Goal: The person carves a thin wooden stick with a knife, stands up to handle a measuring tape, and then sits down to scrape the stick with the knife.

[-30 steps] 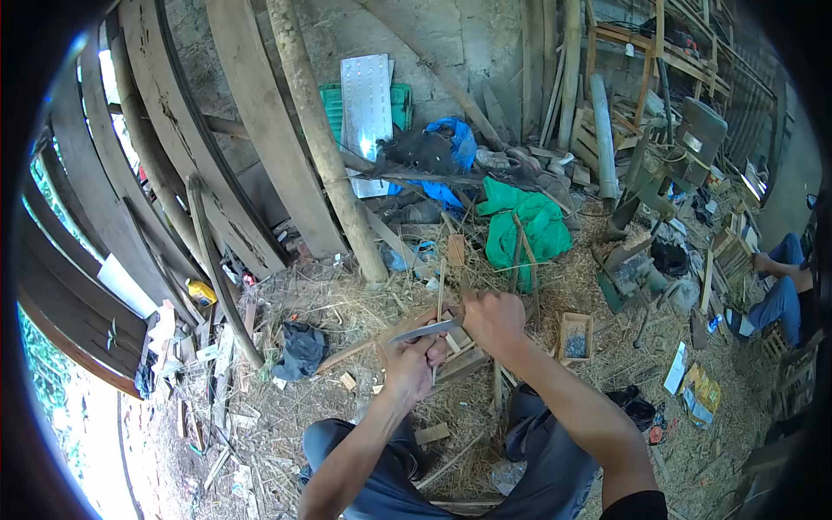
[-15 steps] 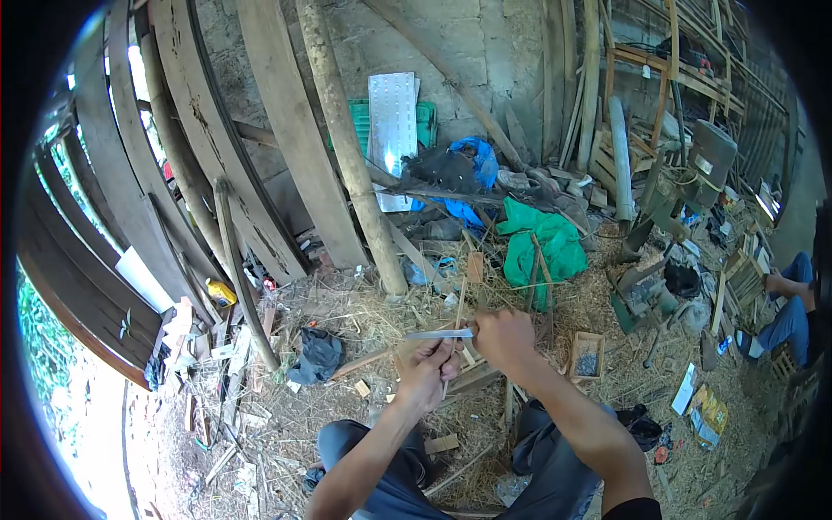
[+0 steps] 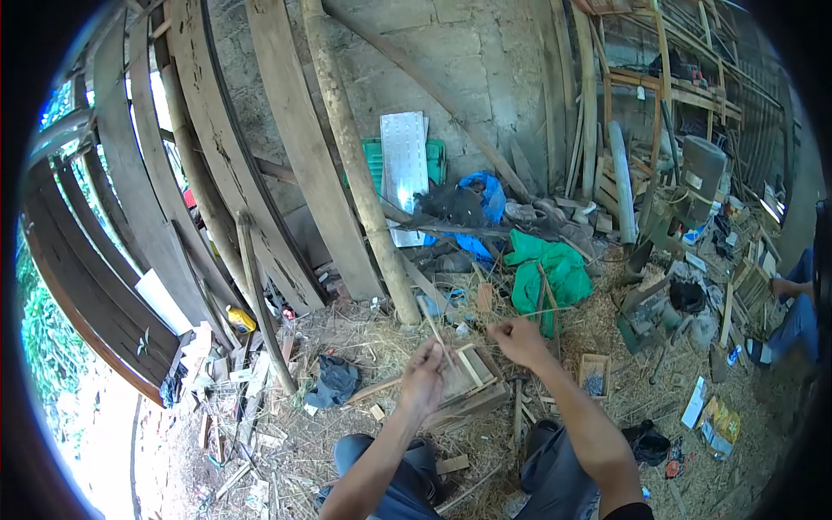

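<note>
The person's left hand [image 3: 422, 380] pinches a thin stick [image 3: 432, 321], which slants up to the far left over a wooden block [image 3: 468, 406]. The right hand [image 3: 521, 341] is just right of it, apart from the stick, fingers curled; whether they grip anything cannot be told. A green sheet [image 3: 548, 279] lies beyond, and a small box [image 3: 595, 359] sits to the right.

A perforated silver panel [image 3: 403, 160] leans before a green plastic piece [image 3: 436, 160] near the block wall [image 3: 442, 61]. A blue tarp [image 3: 495, 201] bunches beside it; a crumpled green sheet [image 3: 524, 277] lies nearer. Left, a yellow bottle [image 3: 242, 320] rests by slanting planks [image 3: 312, 147]. Right, a grey pipe [image 3: 621, 182] stands tilted above scattered scrap.
</note>
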`<state>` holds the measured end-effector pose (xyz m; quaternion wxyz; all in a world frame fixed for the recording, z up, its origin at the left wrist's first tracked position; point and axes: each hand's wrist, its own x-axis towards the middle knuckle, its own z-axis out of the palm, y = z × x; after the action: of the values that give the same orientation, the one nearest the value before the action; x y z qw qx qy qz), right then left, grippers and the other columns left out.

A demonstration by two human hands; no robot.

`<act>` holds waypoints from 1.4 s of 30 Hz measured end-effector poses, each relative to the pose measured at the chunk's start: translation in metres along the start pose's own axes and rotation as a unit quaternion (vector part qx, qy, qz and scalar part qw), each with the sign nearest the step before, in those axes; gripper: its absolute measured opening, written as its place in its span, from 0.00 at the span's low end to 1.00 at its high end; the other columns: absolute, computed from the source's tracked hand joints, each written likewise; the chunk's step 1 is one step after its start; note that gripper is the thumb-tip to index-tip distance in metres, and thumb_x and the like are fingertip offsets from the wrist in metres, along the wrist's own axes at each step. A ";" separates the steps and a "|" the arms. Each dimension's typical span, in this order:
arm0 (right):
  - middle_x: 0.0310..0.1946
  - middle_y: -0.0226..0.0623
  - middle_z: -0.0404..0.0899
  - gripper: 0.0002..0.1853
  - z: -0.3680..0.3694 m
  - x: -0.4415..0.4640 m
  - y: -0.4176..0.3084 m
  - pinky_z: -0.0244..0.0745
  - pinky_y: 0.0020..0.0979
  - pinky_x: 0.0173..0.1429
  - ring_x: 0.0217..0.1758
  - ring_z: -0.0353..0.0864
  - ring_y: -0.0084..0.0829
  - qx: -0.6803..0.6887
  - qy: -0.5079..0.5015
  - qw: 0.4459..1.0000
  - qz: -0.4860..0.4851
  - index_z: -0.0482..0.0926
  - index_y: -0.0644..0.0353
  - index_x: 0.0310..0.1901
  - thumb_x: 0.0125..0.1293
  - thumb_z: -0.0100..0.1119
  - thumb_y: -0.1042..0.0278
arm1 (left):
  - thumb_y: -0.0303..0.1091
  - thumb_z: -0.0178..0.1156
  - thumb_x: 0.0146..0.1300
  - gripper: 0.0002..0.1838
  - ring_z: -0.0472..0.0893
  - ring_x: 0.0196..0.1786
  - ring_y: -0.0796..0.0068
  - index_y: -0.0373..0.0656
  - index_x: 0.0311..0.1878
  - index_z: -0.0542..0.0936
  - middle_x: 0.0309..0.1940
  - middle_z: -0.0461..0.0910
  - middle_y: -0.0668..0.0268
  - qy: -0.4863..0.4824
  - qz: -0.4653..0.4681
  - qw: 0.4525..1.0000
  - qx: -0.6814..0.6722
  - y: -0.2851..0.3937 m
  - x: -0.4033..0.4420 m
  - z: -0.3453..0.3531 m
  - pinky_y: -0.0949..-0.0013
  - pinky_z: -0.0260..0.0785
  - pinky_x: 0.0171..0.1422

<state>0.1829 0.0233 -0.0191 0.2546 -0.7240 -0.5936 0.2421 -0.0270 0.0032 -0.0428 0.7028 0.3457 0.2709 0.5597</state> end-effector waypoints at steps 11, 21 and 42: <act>0.36 0.37 0.84 0.10 -0.012 -0.011 -0.015 0.73 0.29 0.46 0.39 0.80 0.24 0.288 -0.087 0.934 -0.194 0.84 0.61 0.42 0.59 0.64 0.70 | 0.30 0.49 0.70 0.13 0.77 0.53 0.69 0.37 0.54 0.72 0.46 0.79 0.60 -0.090 0.057 0.990 0.096 0.028 0.008 -0.014 0.66 0.67 0.62; 0.39 0.38 0.83 0.10 0.000 0.001 -0.005 0.74 0.36 0.44 0.39 0.81 0.41 0.094 -0.054 0.920 -0.378 0.84 0.58 0.41 0.58 0.64 0.67 | 0.38 0.43 0.74 0.19 0.70 0.32 0.80 0.36 0.60 0.67 0.36 0.71 0.67 -0.222 -0.279 0.897 0.261 0.053 -0.003 -0.025 0.78 0.63 0.36; 0.23 0.46 0.81 0.09 0.025 -0.006 -0.022 0.78 0.41 0.32 0.28 0.84 0.46 -0.209 0.151 0.947 -0.191 0.83 0.58 0.27 0.54 0.54 0.65 | 0.32 0.48 0.72 0.21 0.60 0.30 0.86 0.39 0.65 0.64 0.33 0.61 0.75 -0.113 -0.127 0.984 0.052 0.013 -0.027 0.015 0.82 0.55 0.35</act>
<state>0.1487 0.0230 -0.0233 0.2260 -0.6622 -0.7125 -0.0525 -0.0292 -0.0237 -0.0238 0.7750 0.4058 0.2605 0.4084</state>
